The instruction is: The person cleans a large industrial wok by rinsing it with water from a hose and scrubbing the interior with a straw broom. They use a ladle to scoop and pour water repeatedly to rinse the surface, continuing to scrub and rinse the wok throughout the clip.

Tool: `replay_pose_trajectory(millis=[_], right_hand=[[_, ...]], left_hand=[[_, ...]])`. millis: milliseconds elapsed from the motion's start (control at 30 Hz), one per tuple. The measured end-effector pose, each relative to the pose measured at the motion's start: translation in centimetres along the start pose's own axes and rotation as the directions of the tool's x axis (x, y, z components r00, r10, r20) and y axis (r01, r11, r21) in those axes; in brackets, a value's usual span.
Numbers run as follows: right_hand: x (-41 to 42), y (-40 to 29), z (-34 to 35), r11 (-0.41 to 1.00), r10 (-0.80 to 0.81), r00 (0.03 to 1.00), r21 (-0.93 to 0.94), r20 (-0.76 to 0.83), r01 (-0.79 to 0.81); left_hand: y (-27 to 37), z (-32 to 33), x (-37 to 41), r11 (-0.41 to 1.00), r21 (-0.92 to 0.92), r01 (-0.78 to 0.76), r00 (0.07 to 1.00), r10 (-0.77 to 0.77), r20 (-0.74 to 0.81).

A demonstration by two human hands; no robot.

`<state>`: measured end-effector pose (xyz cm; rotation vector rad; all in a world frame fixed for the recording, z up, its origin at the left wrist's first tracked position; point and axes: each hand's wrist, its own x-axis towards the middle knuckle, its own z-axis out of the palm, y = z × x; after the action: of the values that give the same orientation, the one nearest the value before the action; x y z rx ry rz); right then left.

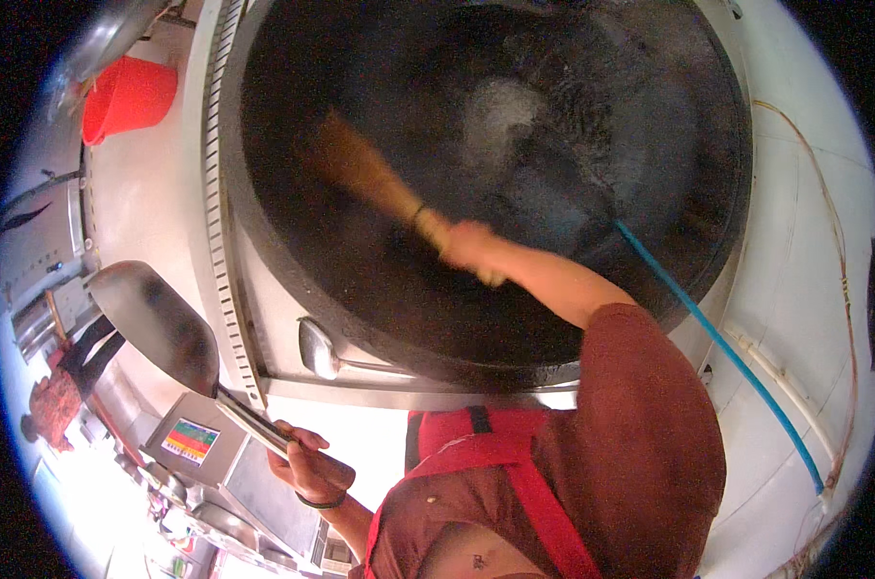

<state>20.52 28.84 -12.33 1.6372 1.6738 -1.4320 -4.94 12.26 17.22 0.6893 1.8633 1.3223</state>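
Note:
My right hand (470, 246) grips the handle of a straw-coloured wok brush (376, 174), probably bamboo. Its blurred bristles fan out over the left side of a very large black wok (379, 311). Water (589, 130) churns in the wok, with a pale foamy or steamy patch near the middle. In my left hand (304, 463) is the handle of a large metal scoop (162, 326), held left of the wok, beyond the slotted metal strip. A blue hose (720, 340) reaches over the wok's right rim, its end down at the water.
A metal wok spatula (320, 351) lies on the steel stove top by the wok's lower-left rim. A slotted metal strip (224, 289) borders the stove. Farther left are a red bucket (130, 98) and another person (58, 405). A tiled wall (792, 210) with piping stands right.

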Motion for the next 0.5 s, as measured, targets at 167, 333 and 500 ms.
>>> replay_pose_trajectory(millis=[167, 333, 500], right_hand=[[0.0, 15.4, -6.1, 0.974, 0.124, 0.962, -0.154, -0.243, -0.164], [-4.9, 17.6, 2.8, 0.998, 0.064, 0.991, -0.016, 0.120, -0.062], [-5.7, -3.1, 0.5, 0.921, -0.294, 0.955, 0.274, 0.024, 0.277]], left_hand=[[0.1, -2.4, -0.8, 0.997, -0.040, -0.064, 0.998, 0.065, 0.015], [-1.2, -2.4, -0.6, 0.993, -0.107, -0.049, 0.993, 0.060, 0.100], [-1.2, -1.2, -1.8, 0.992, -0.122, -0.015, 1.000, 0.017, 0.016]])
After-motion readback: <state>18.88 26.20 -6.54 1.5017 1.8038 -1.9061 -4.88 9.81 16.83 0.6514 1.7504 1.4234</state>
